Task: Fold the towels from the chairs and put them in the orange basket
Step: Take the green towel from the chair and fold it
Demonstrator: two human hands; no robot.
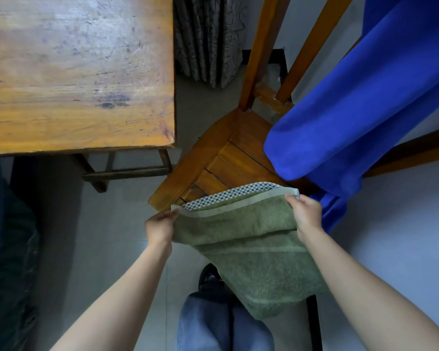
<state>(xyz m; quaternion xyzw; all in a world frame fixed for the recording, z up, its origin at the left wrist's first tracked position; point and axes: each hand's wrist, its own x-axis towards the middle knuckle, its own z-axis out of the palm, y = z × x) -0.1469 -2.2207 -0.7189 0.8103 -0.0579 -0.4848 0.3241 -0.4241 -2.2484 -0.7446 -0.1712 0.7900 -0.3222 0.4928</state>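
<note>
A green towel (251, 249) with a blue-and-white checked border hangs doubled between my hands, in front of the wooden chair (221, 160). My left hand (160, 228) pinches its upper left corner. My right hand (306, 215) grips the upper right corner, fingers curled over the edge. The lower part of the towel droops toward my legs. A bright blue towel (352, 110) is draped over the chair's back and falls onto the right of the seat. The orange basket is out of view.
A scratched wooden table (74, 72) fills the upper left, its corner close to the chair. A patterned grey curtain (211, 39) hangs behind. Dark bags or bins (8, 236) stand at the left. My legs and a shoe (211, 277) are below on grey floor tiles.
</note>
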